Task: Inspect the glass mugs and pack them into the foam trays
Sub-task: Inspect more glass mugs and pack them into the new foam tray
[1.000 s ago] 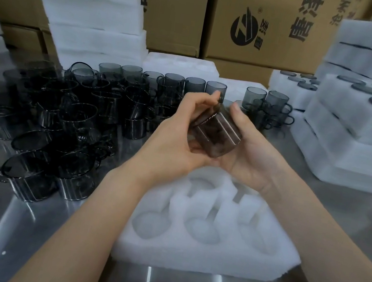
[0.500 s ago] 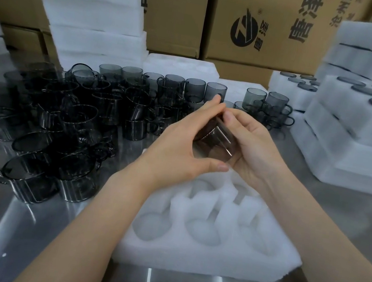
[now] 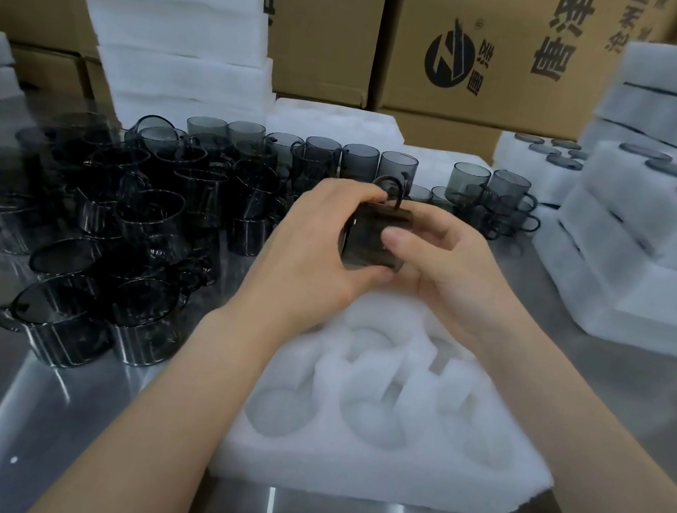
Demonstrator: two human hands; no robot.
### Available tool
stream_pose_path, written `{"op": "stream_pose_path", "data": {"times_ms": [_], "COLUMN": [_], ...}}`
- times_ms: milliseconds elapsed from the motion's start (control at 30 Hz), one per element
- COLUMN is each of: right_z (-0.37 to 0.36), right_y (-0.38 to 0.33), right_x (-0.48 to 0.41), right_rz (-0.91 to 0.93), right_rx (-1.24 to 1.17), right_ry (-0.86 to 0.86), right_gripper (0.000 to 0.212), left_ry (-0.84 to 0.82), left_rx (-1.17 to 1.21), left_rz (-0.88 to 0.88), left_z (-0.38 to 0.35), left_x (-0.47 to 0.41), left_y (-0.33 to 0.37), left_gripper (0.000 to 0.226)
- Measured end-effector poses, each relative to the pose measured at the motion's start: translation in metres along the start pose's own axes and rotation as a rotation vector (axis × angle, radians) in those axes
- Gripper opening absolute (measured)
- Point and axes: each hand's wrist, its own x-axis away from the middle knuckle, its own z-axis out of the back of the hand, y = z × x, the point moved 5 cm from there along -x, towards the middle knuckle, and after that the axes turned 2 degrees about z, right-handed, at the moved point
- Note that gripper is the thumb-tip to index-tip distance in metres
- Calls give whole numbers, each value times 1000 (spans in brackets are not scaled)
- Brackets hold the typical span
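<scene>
Left hand [image 3: 320, 248] and right hand [image 3: 455, 271] both grip one smoky mug [image 3: 364, 238] above the foam tray [image 3: 358, 474]. A slow, full turn should expose chips before seating.

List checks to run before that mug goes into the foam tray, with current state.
1. Grip on mug: left hand and right hand both hold it: ok.
2. Near-row pockets of foam tray free: all three look empty: ok.
3. Far-row pockets free: partly hidden behind the hands: cannot tell.
4. Mug lined up for a pocket: it seems to lie on its side, handle up: not ok.
5. Glass free of flaws: dark and blurred: cannot tell.
6. Drop path: the tray lies right below the hands, nothing seen between: ok.
</scene>
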Motion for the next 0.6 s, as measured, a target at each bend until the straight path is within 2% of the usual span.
{"op": "stream_pose_path", "data": {"times_ms": [167,400,500,600], "right_z": [-4,0,1,0], "right_y": [-6,-5,0,1], "right_x": [1,0,-1,-1], "right_rz": [150,90,11,-30], "right_rx": [311,182,110,44], "right_ry": [39,89,113,88], "right_gripper": [34,21,30,31], "left_ry": [-122,48,59,97], "left_rx": [-137,12,85,157], "left_rz": [53,44,110,105], "left_z": [-8,-1,1,4], "left_x": [-2,-1,-1,0], "left_y": [-4,-1,-1,2], "left_gripper": [65,67,62,50]}}
